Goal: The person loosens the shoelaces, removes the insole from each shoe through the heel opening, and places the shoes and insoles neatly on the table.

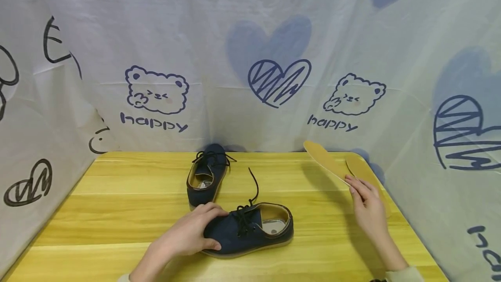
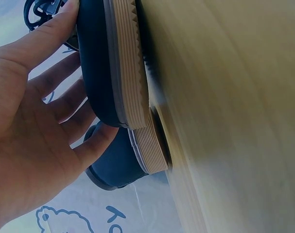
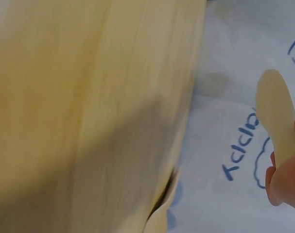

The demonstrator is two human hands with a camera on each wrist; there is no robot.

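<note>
My left hand (image 1: 192, 230) grips the toe of a dark navy lace-up shoe (image 1: 266, 240), thumb on the near side and fingers on the far side. That shoe lies sideways, its opening to the right and one lace end loose; the left wrist view shows its ribbed tan sole (image 2: 130, 68). Just behind it stands the matching shoe (image 1: 200, 197), toe pointing away. Over at the right, my right hand (image 1: 369, 208) pinches a flat yellow insole (image 1: 325, 160) by one end, tilted up above the table. A second insole (image 1: 362, 169) lies beyond that hand near the right edge.
The wood-grain table (image 1: 129, 212) stands against a pale printed cloth (image 1: 219, 47) with hearts and bears, which hangs behind it and on both sides. The table's right edge runs close to the second insole.
</note>
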